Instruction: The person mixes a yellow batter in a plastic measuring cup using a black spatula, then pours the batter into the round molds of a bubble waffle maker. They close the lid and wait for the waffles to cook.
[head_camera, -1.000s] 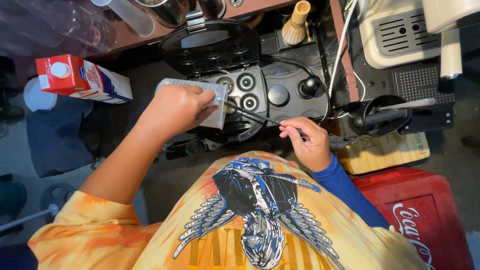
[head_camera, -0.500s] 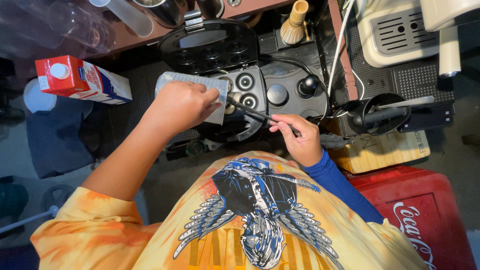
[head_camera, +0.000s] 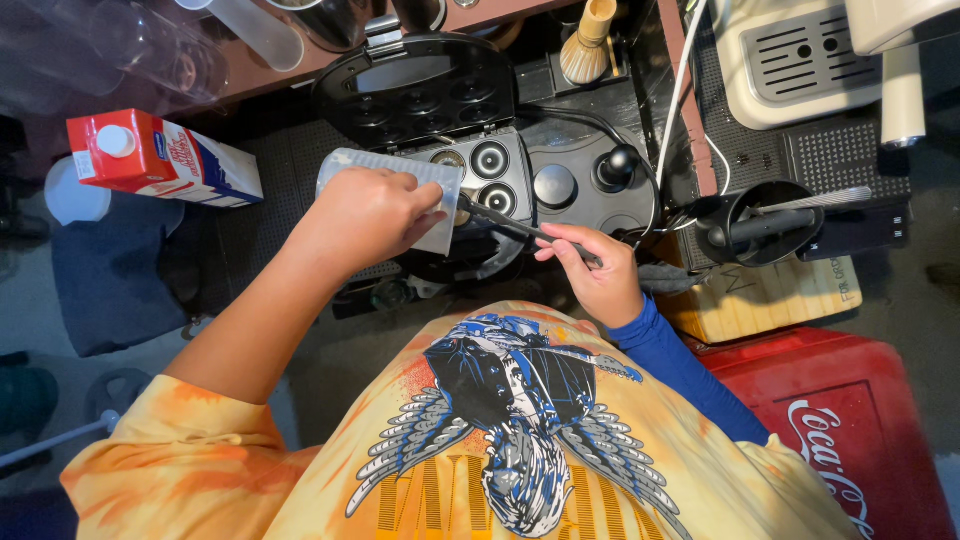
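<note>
Over the donut maker (head_camera: 500, 175), left hand (head_camera: 365, 215) tilting a clear cup (head_camera: 400, 180), right hand (head_camera: 595, 270) perhaps scraping with a utensil (head_camera: 510, 225)

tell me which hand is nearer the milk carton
Left. The left hand, holding a clear cup over the doughnut maker, sits just right of the milk carton; the right hand is farther right, gripping a thin utensil.

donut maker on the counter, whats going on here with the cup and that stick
A person leans over an open mini donut maker, its lid tipped back. The left hand holds a clear plastic cup tilted over the ring moulds. The right hand grips a thin dark utensil, its tip at the cup's mouth above the plate. A red and white carton lies on its side to the left.
</note>
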